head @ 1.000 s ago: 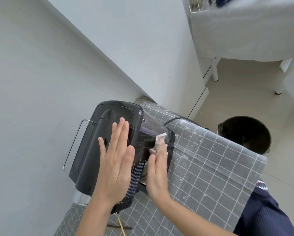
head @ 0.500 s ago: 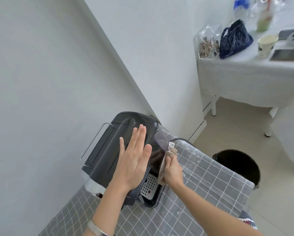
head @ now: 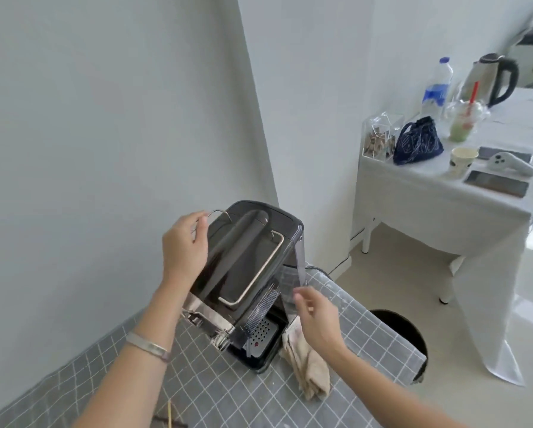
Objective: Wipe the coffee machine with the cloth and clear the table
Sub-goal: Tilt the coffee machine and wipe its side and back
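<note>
Our counter, under its grey checked covering, fills the lower part of the view, with the white wall behind it from 9 to 12 o'clock. On it, near centre, stands the coffee machine, dark and glossy, a wire handle lying across its top. It looks tilted toward us, though the wide lens may be doing that.

Our left hand rests against the machine's side at about 10 o'clock of it, fingers curled near the end of the wire handle; we cannot tell whether they actually pinch the wire. Our right hand hovers at the machine's 4 o'clock, beside its clear panel, fingers loosely bent and holding nothing that we can see.

The cloth lies crumpled on the counter directly under that hand, just beside the machine's base and close to the counter's right edge. Past that edge, at 4 o'clock, a black bin sits on the floor.

We judge the risks to be these. If our left hand pushes or lifts while the right is free, the machine could tip or slide on the covering. And a careless sweep of the right forearm could knock the cloth off the edge, toward the bin.
</note>
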`<state>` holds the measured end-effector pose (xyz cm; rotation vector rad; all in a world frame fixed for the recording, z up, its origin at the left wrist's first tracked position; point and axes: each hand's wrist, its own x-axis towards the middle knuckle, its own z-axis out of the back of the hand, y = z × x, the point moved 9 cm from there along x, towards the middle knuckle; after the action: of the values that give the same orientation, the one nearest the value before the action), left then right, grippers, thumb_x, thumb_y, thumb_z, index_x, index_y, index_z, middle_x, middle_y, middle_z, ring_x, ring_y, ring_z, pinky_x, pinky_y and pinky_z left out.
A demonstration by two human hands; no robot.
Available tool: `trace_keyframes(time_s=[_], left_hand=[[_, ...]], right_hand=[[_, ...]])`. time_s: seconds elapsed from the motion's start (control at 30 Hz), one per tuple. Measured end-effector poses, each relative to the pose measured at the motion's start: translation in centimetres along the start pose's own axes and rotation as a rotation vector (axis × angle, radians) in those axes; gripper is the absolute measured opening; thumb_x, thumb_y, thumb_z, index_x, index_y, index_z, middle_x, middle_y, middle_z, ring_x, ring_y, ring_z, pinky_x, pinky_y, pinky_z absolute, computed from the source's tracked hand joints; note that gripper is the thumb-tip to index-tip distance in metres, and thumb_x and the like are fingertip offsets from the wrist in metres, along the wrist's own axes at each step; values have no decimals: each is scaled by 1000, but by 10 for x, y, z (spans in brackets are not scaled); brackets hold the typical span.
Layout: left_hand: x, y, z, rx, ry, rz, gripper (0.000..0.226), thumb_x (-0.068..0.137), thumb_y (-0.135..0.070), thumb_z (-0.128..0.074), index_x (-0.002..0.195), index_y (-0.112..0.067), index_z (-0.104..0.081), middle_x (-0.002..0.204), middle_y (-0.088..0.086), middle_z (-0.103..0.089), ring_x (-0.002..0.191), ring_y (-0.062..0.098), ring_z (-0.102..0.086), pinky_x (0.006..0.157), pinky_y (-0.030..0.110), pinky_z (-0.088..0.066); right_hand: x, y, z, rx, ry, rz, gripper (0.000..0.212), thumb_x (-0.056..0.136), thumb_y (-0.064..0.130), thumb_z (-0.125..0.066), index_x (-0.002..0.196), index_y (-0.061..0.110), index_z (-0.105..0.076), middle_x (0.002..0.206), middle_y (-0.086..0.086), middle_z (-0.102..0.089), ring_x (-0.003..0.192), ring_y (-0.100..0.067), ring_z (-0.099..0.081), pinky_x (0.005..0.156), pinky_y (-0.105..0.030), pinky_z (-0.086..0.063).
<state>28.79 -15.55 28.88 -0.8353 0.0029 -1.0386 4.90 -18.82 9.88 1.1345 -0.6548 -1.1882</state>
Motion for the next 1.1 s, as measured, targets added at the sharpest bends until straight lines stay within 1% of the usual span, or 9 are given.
trace_keyframes(time_s=[0.1,0.23,0.37,0.53,0.63,0.73,0.8,0.93,1.1], left_hand=[[24,50,3,149,46,123,30,99,-12,-48,118,-4,-69,121,16,-70,118,31,-62,102,30,-41],[41,79,-8,172,149,200,24,95,-11,-54,108,-5,-74,104,16,-76,105,35,-68,98,35,-49],[49,83,-19,113,223,280,18,92,-12,-61,99,-5,-76,101,15,-76,100,31,-70,98,32,-49],[51,97,-22,51,292,437,20,95,-15,-58,90,-7,-75,97,15,-73,86,28,-62,85,32,-50],[46,115,-19,-26,311,547,26,97,-9,-53,75,-9,-67,88,15,-68,75,23,-55,69,32,-47],[34,127,-4,-119,254,661,19,96,4,-49,95,9,-67,67,9,-57,54,15,-45,43,18,-41],[25,132,9,-187,192,730,18,96,6,-47,97,13,-64,62,8,-50,42,10,-45,34,12,-36],[-2,132,24,-376,94,834,25,96,8,-48,74,0,-58,65,12,-51,26,1,-48,35,15,-48],[-33,128,23,-508,-9,914,21,97,5,-49,77,0,-55,68,14,-53,31,6,-58,41,22,-56]], right_hand=[[-5,68,20,156,-98,100,28,98,33,-50,85,13,-64,71,-10,-66,59,-13,-62,60,-26,-54],[1,101,13,225,14,-9,39,97,38,-51,85,4,-65,57,-2,-59,42,-11,-48,46,-24,-44],[12,102,-3,347,136,-138,30,96,24,-56,82,-2,-65,61,-4,-59,40,-9,-46,39,-18,-37],[25,104,-8,331,167,-163,27,95,9,-52,70,3,-59,54,-3,-55,36,-5,-42,39,-16,-36],[44,114,-8,272,210,-130,26,96,9,-50,71,5,-58,54,-1,-52,39,-6,-40,40,-17,-36],[79,132,-11,161,243,-55,28,94,10,-50,67,8,-57,55,-1,-49,42,-10,-37,47,-24,-34],[105,146,-18,96,289,-6,29,89,10,-50,61,11,-55,53,-2,-45,41,-12,-33,43,-25,-28],[147,166,-41,-8,375,43,30,85,9,-52,56,14,-49,45,3,-35,37,-11,-26,37,-19,-21],[177,181,-69,-146,472,110,23,82,10,-53,60,14,-49,46,3,-27,43,-15,-20,37,-15,-19]])
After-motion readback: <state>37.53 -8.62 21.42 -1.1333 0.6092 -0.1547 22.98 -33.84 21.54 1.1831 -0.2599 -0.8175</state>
